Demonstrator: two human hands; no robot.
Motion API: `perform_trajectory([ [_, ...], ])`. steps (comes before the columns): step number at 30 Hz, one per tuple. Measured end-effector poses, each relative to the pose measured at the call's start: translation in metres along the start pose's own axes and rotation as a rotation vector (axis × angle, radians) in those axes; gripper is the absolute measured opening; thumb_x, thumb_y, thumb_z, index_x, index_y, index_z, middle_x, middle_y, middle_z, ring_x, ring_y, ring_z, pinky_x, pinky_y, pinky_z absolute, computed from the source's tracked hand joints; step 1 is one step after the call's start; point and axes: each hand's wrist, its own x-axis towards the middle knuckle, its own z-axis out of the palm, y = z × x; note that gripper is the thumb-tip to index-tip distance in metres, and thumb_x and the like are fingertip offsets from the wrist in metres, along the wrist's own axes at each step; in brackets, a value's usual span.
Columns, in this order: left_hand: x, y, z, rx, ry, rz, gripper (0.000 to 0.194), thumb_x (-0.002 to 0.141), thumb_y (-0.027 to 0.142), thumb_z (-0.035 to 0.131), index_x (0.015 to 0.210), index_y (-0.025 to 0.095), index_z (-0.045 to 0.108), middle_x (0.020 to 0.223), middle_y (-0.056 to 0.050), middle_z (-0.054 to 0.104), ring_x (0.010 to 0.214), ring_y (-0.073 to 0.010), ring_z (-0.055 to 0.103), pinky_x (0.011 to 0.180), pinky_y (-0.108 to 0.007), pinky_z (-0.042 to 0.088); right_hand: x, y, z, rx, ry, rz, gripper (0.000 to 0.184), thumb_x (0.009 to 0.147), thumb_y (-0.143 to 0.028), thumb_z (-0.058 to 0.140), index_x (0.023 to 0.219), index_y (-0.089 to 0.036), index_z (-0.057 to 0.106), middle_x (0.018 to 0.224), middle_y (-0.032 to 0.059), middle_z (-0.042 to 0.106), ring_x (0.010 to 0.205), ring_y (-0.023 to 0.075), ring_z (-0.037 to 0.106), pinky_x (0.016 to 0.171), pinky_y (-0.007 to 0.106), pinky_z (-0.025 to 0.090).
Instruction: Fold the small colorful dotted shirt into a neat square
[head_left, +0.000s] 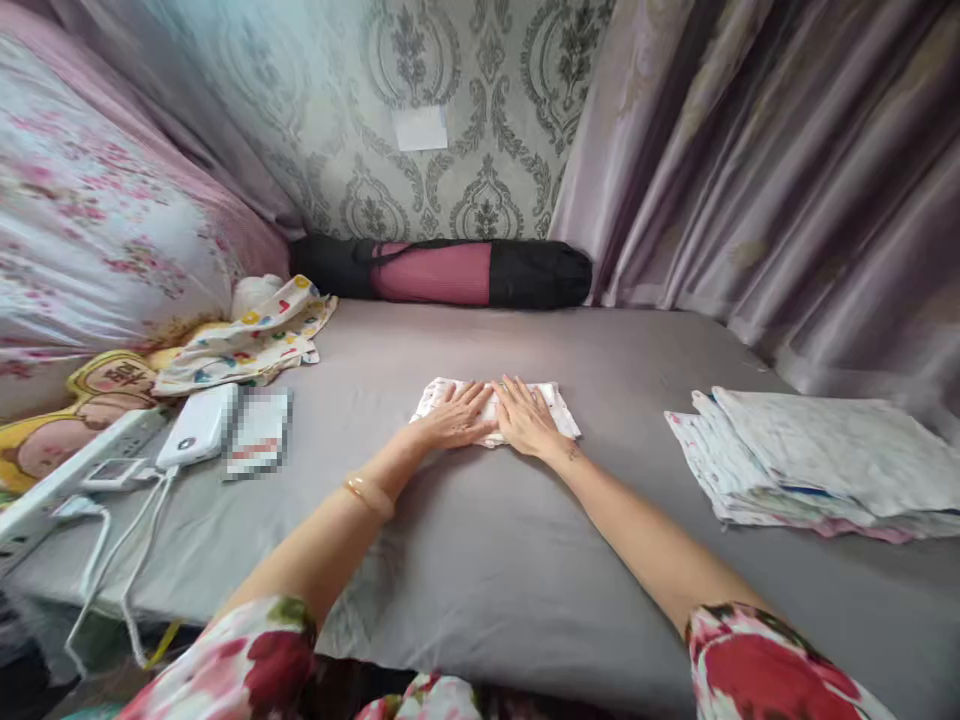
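A white patterned cloth, folded small, lies flat on the grey sheet in the middle of the view. Over its left half rests my left hand, palm down with fingers stretched out. My right hand lies flat on its right half, fingers extended, and the two hands nearly meet at the centre. Neither hand grips the cloth; both press on its top. Much of the cloth is hidden under them.
Folded cloths are stacked at the right. On the left are a power strip, a white power bank with cables, a blurred packet and a crumpled printed cloth. A black and pink bag lies along the wall.
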Motion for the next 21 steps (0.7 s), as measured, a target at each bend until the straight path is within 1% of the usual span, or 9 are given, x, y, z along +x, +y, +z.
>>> perform_trajectory([
  [3,0.001,-0.002,-0.005,-0.034,-0.040,-0.001,0.094,0.089,0.076,0.024,0.157,0.013,0.005,0.163,-0.017,0.015,0.151,-0.0300,0.009,0.119,-0.049,0.004,0.001,0.001,0.001,-0.007,-0.017,0.003,0.054,0.102,-0.032,0.024,0.155,-0.018,0.030,0.160,0.0095,0.025,0.148,0.0271,0.017,0.118,0.051,0.014],
  [6,0.004,-0.003,-0.008,-0.075,-0.090,-0.024,0.099,0.086,0.078,0.030,0.157,0.013,0.006,0.163,-0.018,0.013,0.151,-0.0296,0.007,0.120,-0.049,0.002,0.002,0.000,0.001,-0.016,-0.032,0.006,0.054,0.103,-0.033,0.023,0.154,-0.018,0.032,0.159,0.0089,0.030,0.147,0.0275,0.020,0.118,0.052,0.014],
  [8,0.006,-0.003,-0.010,-0.095,-0.109,-0.037,0.098,0.086,0.078,0.033,0.156,0.014,0.009,0.163,-0.017,0.013,0.151,-0.0296,0.007,0.119,-0.050,0.002,0.003,0.000,0.000,-0.018,-0.044,0.012,0.054,0.103,-0.034,0.022,0.153,-0.018,0.034,0.157,0.0085,0.033,0.146,0.0274,0.022,0.118,0.051,0.015],
  [12,0.009,-0.005,-0.017,-0.112,-0.119,-0.041,0.095,0.084,0.075,0.041,0.154,0.016,0.016,0.163,-0.016,0.017,0.151,-0.0294,0.011,0.120,-0.051,0.004,0.006,0.001,-0.004,-0.008,-0.084,0.021,0.054,0.103,-0.035,0.021,0.153,-0.019,0.034,0.158,0.0081,0.032,0.146,0.0272,0.022,0.118,0.052,0.016],
  [15,0.009,-0.005,-0.023,-0.125,-0.125,-0.039,0.090,0.084,0.066,0.049,0.153,0.015,0.021,0.162,-0.017,0.021,0.150,-0.0298,0.016,0.120,-0.050,0.010,0.006,0.003,-0.007,0.008,-0.114,0.025,0.056,0.103,-0.037,0.019,0.154,-0.018,0.031,0.160,0.0084,0.027,0.148,0.0263,0.018,0.118,0.052,0.015],
  [16,0.008,-0.004,-0.024,-0.128,-0.103,-0.033,0.084,0.086,0.060,0.050,0.152,0.015,0.024,0.161,-0.016,0.023,0.149,-0.0294,0.019,0.120,-0.049,0.013,0.005,0.003,-0.008,0.003,-0.099,0.023,0.056,0.103,-0.038,0.018,0.154,-0.018,0.031,0.160,0.0087,0.025,0.148,0.0259,0.016,0.118,0.052,0.013],
  [17,0.008,-0.003,-0.024,-0.125,-0.063,-0.034,0.074,0.090,0.051,0.047,0.152,0.015,0.027,0.161,-0.015,0.025,0.148,-0.0282,0.022,0.120,-0.047,0.017,0.004,0.003,-0.008,-0.008,-0.071,0.017,0.056,0.103,-0.037,0.018,0.154,-0.017,0.030,0.161,0.0090,0.023,0.149,0.0256,0.014,0.119,0.052,0.012],
  [19,0.008,0.001,-0.018,-0.099,0.055,-0.073,0.057,0.096,0.036,0.034,0.149,0.014,0.033,0.159,-0.013,0.031,0.147,-0.0251,0.026,0.119,-0.044,0.022,0.001,0.003,-0.004,-0.036,-0.011,0.001,0.055,0.103,-0.035,0.020,0.154,-0.015,0.031,0.161,0.0092,0.022,0.149,0.0254,0.013,0.119,0.052,0.009],
  [21,0.009,0.007,-0.008,-0.046,0.151,-0.135,0.052,0.099,0.028,0.023,0.147,0.013,0.037,0.156,-0.013,0.037,0.146,-0.0241,0.028,0.119,-0.047,0.022,0.000,0.001,0.001,-0.048,0.017,-0.009,0.055,0.103,-0.033,0.021,0.153,-0.015,0.033,0.160,0.0090,0.027,0.148,0.0252,0.016,0.119,0.051,0.011],
])
